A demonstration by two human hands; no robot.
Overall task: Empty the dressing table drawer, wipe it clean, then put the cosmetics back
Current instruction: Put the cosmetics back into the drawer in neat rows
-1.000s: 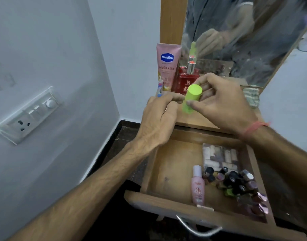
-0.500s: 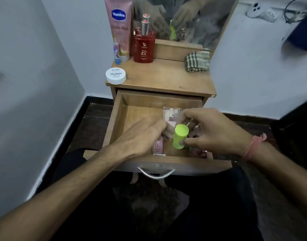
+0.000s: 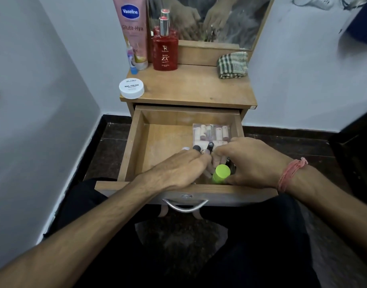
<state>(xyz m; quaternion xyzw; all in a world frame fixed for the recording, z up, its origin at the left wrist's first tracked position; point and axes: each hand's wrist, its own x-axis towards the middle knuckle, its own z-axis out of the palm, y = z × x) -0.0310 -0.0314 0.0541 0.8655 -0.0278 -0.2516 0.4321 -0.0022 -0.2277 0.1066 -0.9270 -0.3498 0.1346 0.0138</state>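
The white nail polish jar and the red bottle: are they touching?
Apart. The head view shows bare tabletop between the white nail polish jar and the red bottle.

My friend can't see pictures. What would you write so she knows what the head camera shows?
Two hands reach into an open wooden drawer: the right hand holds a lime-green tube, and the left hand rests on small nail polish bottles. On the tabletop stand a pink lotion tube, a red bottle, a white jar and a folded checked cloth.

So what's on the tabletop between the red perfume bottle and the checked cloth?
Nothing: in the head view, bare wood of the tabletop runs from the red perfume bottle across to the checked cloth.
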